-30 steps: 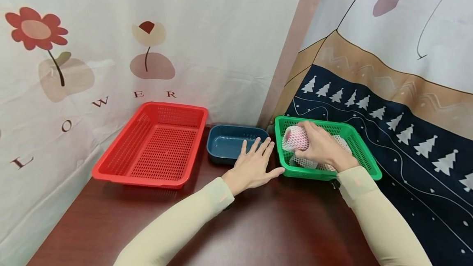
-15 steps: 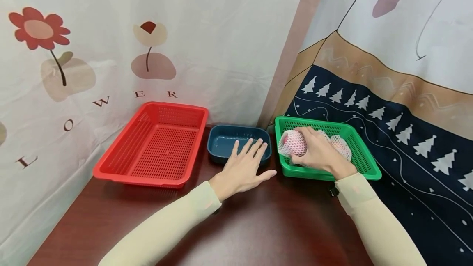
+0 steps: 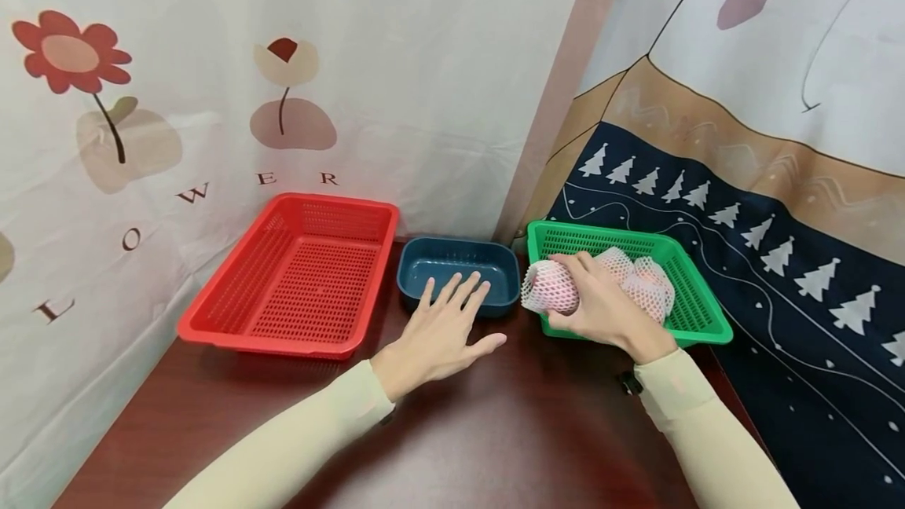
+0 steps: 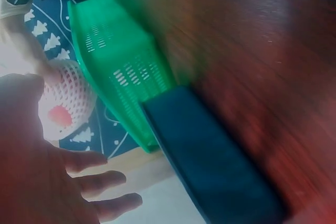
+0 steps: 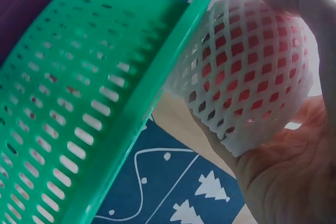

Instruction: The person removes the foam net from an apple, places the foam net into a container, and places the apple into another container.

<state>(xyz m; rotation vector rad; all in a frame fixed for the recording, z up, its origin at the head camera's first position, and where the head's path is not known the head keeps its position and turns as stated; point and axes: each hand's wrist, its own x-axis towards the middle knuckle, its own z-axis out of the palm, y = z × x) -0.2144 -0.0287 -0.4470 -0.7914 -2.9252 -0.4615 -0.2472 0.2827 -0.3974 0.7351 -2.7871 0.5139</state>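
- My left hand (image 3: 434, 336), just left of the frame's lower centre, is laid out flat, back up, its fingers straight and spread and its thumb pointing right; it grasps nothing.
- My left sleeve (image 3: 290, 430), pale cream, slants up from the bottom left.
- My right hand (image 3: 601, 305), right of centre, bends its fingers and thumb round one netted fruit (image 3: 555, 287) and grips it, knuckles up; my right sleeve (image 3: 714, 422) comes from the lower right.
- That fruit, red-pink inside white foam net, is at the near left corner of the green basket (image 3: 696, 305), its netting reaching past the rim on the left; whether it touches the rim I cannot tell.
- At least two more netted fruits (image 3: 654, 293) lie in the green basket, behind and right of my right hand; my hand hides part of them, so the exact count is unclear.
- Two baskets in all: the green one at right and a larger red basket (image 3: 318, 273) left of centre.
- One blue dish (image 3: 452, 254), between the baskets, just beyond my left fingertips.
- One dark red-brown table (image 3: 551, 415) fills the lower middle.
- Behind, a pale cloth (image 3: 438, 61) shows two printed flowers and five letters.
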